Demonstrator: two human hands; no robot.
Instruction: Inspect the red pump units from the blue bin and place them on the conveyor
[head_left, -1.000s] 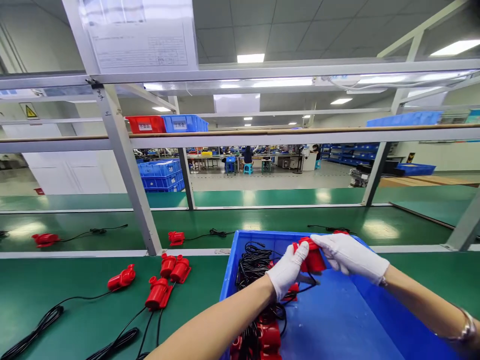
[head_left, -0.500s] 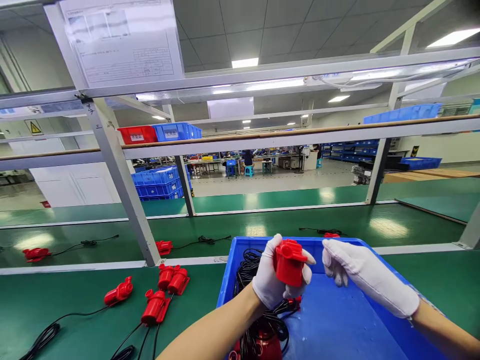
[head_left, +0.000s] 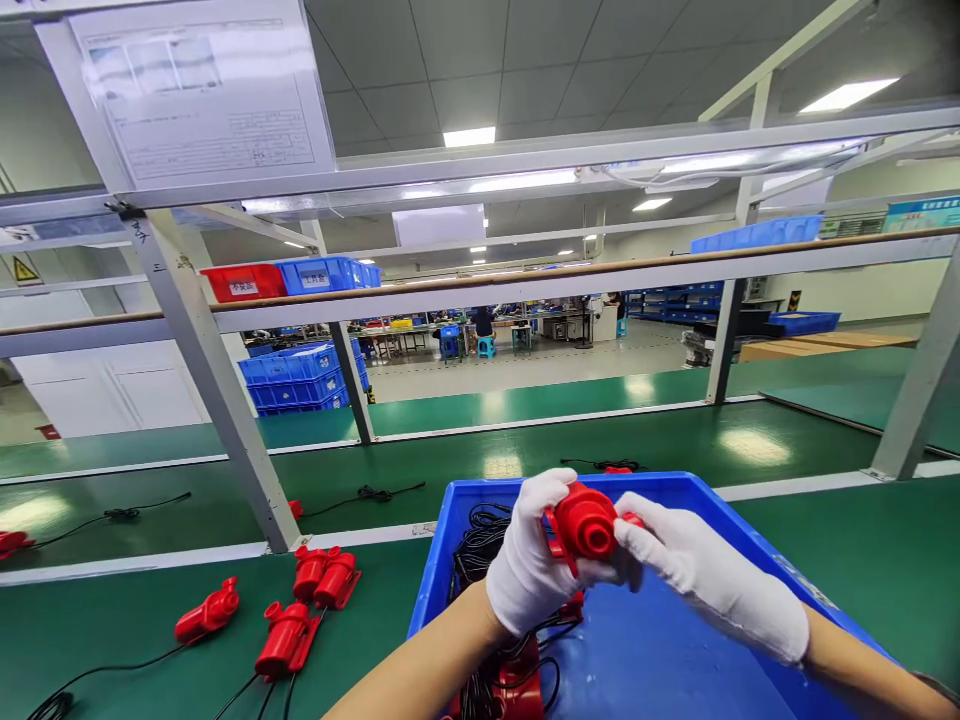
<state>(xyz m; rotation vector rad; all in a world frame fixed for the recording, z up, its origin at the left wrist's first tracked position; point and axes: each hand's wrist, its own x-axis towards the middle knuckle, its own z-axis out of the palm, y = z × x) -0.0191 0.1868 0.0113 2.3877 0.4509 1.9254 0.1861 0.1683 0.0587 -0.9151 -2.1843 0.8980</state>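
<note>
We see a red plastic part (head_left: 586, 524) held up at lower centre of the frame, above the near end of a blue bin (head_left: 660, 665). It is glossy and moulded, with a round barrel end facing us and a flatter base behind it, partly hidden by the gloves. Our left hand (head_left: 529, 568), in a white glove, wraps around its left side with the thumb curled over the top. Our gloved right hand (head_left: 705, 582) pinches its right edge between thumb and fingertips. Both hands are closed on the part, with neither palm spread.

The bin fills the lower middle and lower right. Its left side holds a tangle of black cables (head_left: 480, 528) and more red parts (head_left: 519, 686) at the bottom edge, and the rest of its floor is bare blue.

At upper left a shelf rail carries a red tray (head_left: 241, 283) beside a blue tray (head_left: 319, 273), each labelled, though we cannot tell their contents. Below them, farther back, stand stacked blue crates (head_left: 300, 372).
</note>
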